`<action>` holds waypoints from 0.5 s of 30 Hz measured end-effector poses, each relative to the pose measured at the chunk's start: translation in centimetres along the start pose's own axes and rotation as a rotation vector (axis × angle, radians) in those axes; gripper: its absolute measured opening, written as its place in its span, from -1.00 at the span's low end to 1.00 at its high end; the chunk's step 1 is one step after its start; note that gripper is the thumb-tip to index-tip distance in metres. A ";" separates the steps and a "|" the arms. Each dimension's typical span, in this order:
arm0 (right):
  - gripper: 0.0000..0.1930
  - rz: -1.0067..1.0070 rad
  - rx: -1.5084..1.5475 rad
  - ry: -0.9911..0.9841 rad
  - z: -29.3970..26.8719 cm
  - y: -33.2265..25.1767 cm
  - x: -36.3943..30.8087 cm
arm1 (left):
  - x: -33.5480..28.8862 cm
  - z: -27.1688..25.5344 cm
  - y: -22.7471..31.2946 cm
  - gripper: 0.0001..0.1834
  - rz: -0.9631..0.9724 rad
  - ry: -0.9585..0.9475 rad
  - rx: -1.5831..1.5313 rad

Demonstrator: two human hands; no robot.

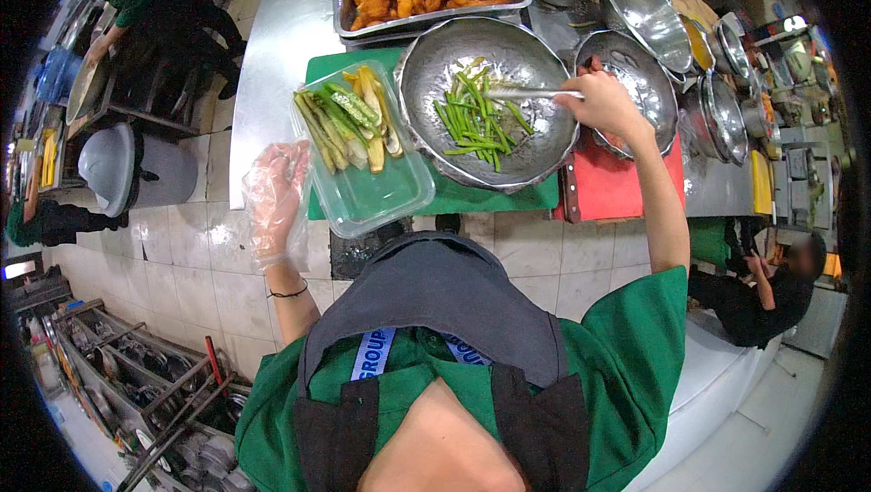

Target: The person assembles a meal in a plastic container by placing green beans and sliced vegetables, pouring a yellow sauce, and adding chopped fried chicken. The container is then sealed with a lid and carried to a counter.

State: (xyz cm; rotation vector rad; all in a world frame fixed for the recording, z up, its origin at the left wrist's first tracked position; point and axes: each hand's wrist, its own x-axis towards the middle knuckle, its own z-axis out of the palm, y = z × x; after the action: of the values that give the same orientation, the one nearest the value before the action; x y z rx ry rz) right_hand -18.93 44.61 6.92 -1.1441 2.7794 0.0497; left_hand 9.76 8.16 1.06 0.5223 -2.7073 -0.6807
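My left hand, in a clear plastic glove, grips the left side of a clear plastic container. Fried-looking vegetable pieces, some green and some yellowish, fill the container's far half. My right hand, bare, is closed round the handle of a slim metal utensil. That utensil reaches left into a wide metal bowl, where cut green beans lie in a loose heap. Its far end is partly lost among the beans, so its exact kind is unclear.
Under the bowl lies a green cutting board; a red board and a knife handle are right of it. Behind stands a tray of fried breaded pieces. More metal bowls crowd the right. Other people work at both sides.
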 end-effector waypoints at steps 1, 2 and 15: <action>-0.65 0.054 0.033 -0.014 -0.1 1.1 -0.1 | 0.1 0.1 0.2 -0.80 0.049 0.029 0.030; -0.63 0.091 0.074 -0.016 -0.1 2.3 -0.1 | 0.3 0.2 0.6 -0.80 0.074 0.042 0.035; -0.58 -0.197 0.295 -0.206 1.9 -1.2 3.9 | 3.2 9.0 9.1 -0.59 0.196 -0.118 -0.224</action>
State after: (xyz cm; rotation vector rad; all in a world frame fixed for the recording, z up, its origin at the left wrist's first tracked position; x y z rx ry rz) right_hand -20.61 41.16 4.57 -1.2477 2.3852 -0.2401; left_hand 1.13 17.83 -1.32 0.1650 -2.6940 -0.9705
